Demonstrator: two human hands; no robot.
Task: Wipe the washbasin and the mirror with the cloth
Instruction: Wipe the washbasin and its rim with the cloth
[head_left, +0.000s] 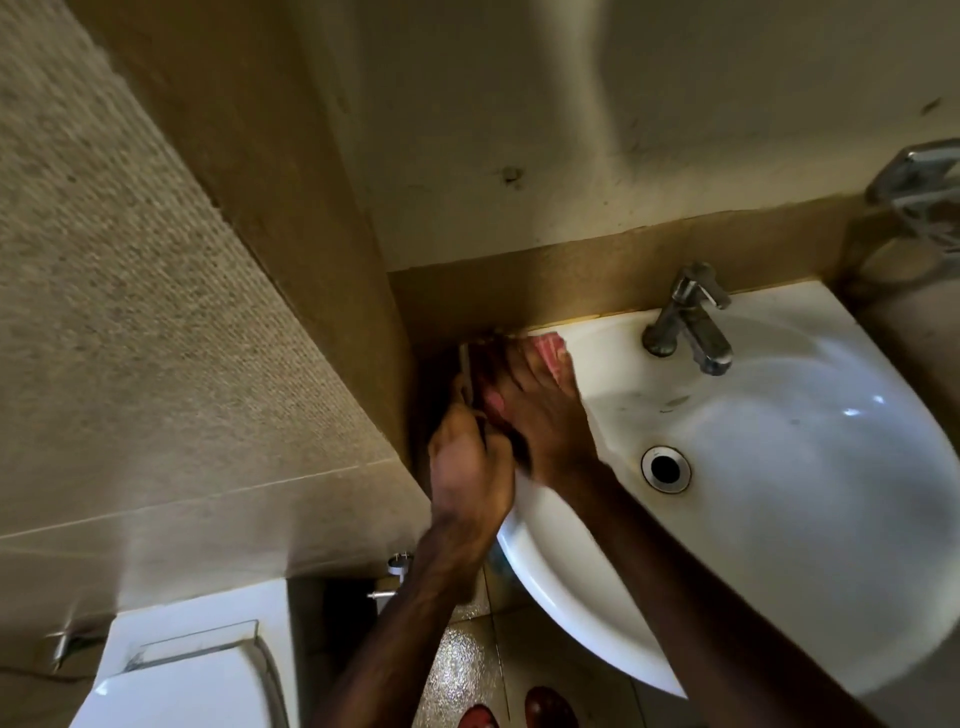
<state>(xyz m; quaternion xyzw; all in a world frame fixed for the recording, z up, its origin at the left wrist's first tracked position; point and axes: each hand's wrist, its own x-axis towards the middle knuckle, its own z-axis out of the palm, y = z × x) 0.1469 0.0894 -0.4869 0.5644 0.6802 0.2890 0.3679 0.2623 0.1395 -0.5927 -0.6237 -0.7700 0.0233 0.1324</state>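
Observation:
The white washbasin (779, 519) fills the right half of the head view, with a chrome tap (691, 327) at its back and a drain hole (665, 468) in the bowl. A red and pink cloth (550, 349) lies on the basin's rear left corner. My right hand (540, 421) presses flat on the cloth with straight fingers. My left hand (467, 473) sits just to its left at the rim's edge, fingers curled on the cloth's near end; blur hides the exact grip. No mirror is in view.
A tiled wall (156, 338) stands close on the left, leaving a narrow dark gap beside the basin. A white toilet cistern (197, 660) is at lower left, pipe fittings (395, 577) under the basin, a chrome wall holder (919, 192) at upper right.

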